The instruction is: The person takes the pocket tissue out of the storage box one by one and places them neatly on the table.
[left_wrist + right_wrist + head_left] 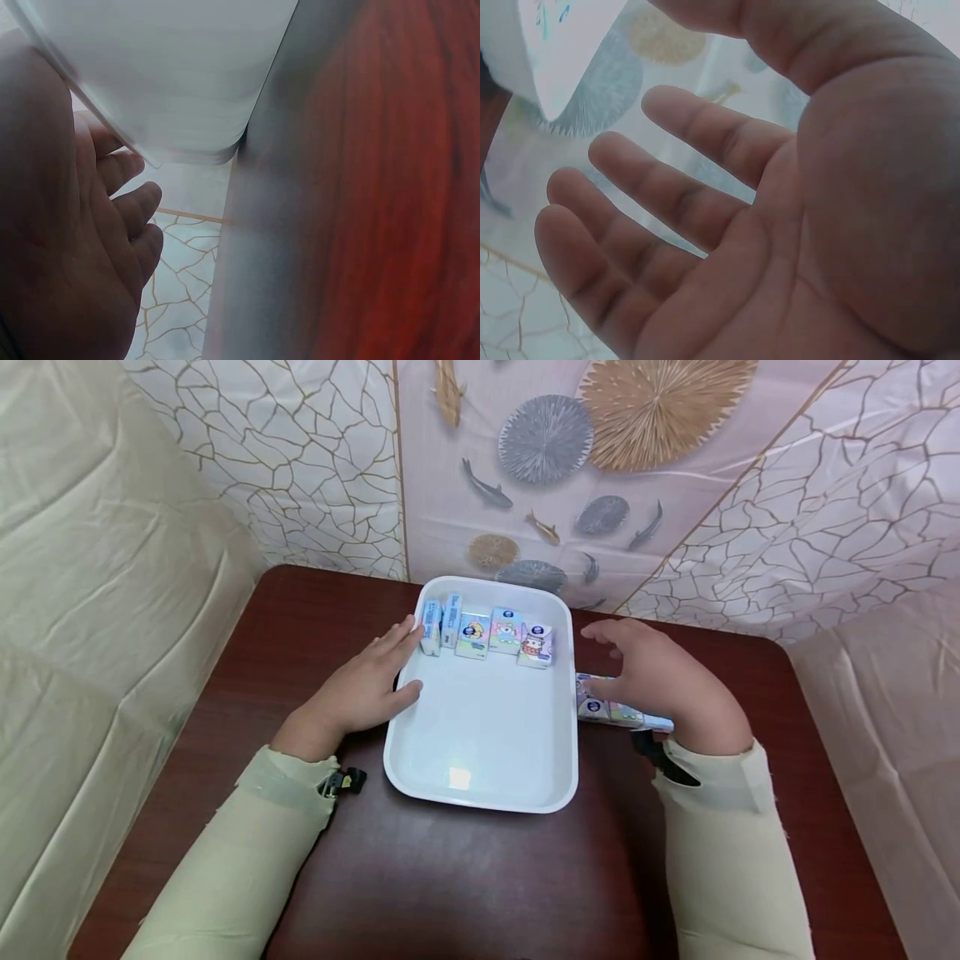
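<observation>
White tray [483,727]: flat on the table [420,885], between both hands.
Inside packs [506,631]: in a row at the far end, two on edge, three face up; best not to bump.
Outside packs [595,708]: just beside the tray's right side; best to pinch by the sides, then lift over the rim.
Left hand [363,685]: straight fingers against the left rim, pinching nothing; press gently.
Right hand [671,681]: loosely bent, fingers apart, holding nothing.

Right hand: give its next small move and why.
Probably lower the right hand onto the cartoon-printed packs beside the white tray: it is empty and overlaps them in the head view, while the tray, already holding similar packs, has bare floor.
</observation>
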A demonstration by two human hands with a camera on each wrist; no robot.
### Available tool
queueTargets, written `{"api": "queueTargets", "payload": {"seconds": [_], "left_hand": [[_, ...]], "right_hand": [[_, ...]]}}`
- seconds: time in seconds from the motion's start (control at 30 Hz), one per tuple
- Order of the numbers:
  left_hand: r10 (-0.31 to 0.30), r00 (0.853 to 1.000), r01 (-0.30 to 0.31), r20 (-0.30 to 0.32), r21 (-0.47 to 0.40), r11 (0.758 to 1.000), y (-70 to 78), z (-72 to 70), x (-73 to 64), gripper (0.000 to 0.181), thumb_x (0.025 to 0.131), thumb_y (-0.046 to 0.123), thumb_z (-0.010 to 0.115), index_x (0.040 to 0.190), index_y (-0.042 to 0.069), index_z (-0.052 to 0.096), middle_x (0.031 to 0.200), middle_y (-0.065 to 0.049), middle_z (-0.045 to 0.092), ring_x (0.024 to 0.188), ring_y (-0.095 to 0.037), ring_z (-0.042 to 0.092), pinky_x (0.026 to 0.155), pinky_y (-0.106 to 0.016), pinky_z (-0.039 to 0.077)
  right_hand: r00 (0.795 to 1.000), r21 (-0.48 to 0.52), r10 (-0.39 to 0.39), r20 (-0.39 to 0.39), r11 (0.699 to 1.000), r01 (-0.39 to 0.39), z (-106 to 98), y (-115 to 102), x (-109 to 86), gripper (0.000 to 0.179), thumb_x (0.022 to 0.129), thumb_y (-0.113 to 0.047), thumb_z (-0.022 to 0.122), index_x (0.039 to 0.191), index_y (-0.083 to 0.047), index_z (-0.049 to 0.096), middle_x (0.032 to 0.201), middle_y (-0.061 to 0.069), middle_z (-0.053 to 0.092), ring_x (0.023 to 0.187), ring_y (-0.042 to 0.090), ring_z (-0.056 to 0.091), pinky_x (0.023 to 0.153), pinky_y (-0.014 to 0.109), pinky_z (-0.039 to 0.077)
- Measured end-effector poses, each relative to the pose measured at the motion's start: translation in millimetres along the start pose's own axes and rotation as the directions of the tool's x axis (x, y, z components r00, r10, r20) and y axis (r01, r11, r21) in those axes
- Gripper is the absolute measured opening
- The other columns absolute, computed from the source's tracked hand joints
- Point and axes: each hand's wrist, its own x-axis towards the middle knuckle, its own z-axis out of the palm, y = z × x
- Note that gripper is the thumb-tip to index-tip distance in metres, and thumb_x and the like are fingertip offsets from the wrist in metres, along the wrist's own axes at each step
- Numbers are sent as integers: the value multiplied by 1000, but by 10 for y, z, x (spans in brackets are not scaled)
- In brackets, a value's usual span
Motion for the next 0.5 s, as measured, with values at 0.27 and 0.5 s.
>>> {"api": "queueTargets", "payload": {"seconds": [0.27, 0.5], "left_hand": [[-2, 1000, 2, 3, 1, 1000, 6, -11, -4, 83, 105, 48, 53, 171, 27, 8, 179, 4, 0, 166, -25, 9, 133, -53, 18], [-4, 1000, 4, 8, 7, 1000, 13, -10, 2, 83, 104, 49, 52, 171, 27, 7, 179, 3, 1, 166, -25, 9, 133, -52, 18]], "right_hand": [[998, 7, -68, -4, 998, 68, 85, -126, 220, 72, 86, -25, 84, 151, -13, 54, 149, 15, 56, 124, 38, 62, 101, 55, 57], [997, -5, -78, 6, 997, 78, 175, -234, 426, 73, 85, -26, 84, 151, -15, 55, 147, 13, 57, 122, 34, 63, 96, 52, 57]]}}
